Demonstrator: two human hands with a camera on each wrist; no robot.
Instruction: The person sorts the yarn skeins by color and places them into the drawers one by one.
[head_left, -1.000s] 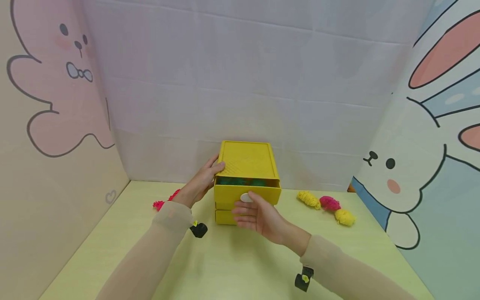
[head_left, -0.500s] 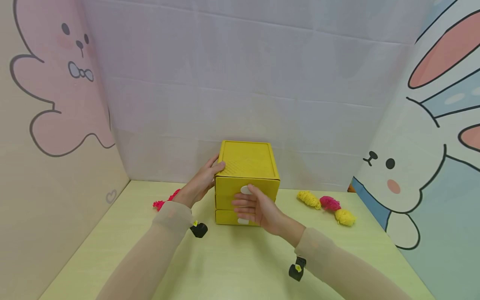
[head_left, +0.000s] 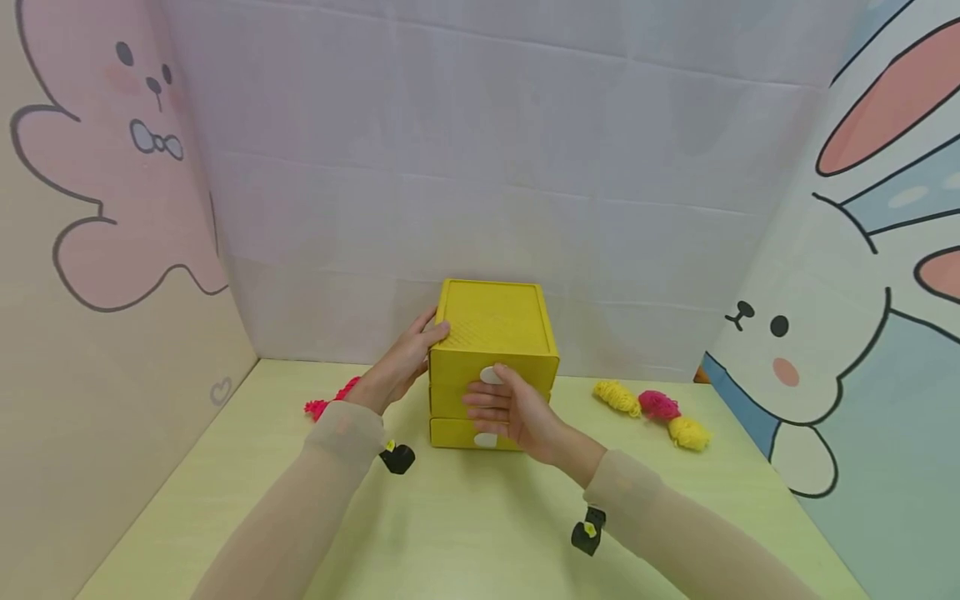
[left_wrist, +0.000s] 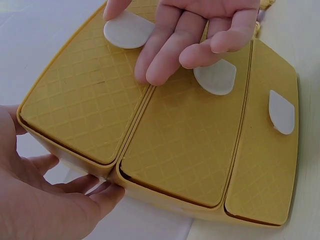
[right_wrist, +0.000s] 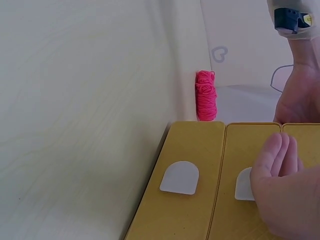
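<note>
A yellow cabinet of stacked drawers (head_left: 498, 317) stands against the back wall. Three drawer fronts with white tabs face me in the left wrist view, all flush with the frame. My left hand (head_left: 401, 358) rests at the cabinet's left side, thumb over the top edge and fingers against the side wall. My right hand (head_left: 528, 421) is in front, its thumb touching the top white tab (left_wrist: 127, 31). Its other fingers extend loosely before the middle drawer's tab (left_wrist: 217, 77). The lowest tab (right_wrist: 180, 177) is uncovered in the right wrist view.
Yellow yarn bundles (head_left: 617, 398) and a pink one (head_left: 660, 406) lie right of the cabinet on the pale table (head_left: 450, 533). Another pink yarn bundle (right_wrist: 206, 95) lies on the left, partly behind my left arm. Printed fabric walls enclose the back and sides.
The top drawer, which stuck out with green contents showing, has slid back flush. My right hand moved inward with it and slightly up. My left hand stayed in place.
</note>
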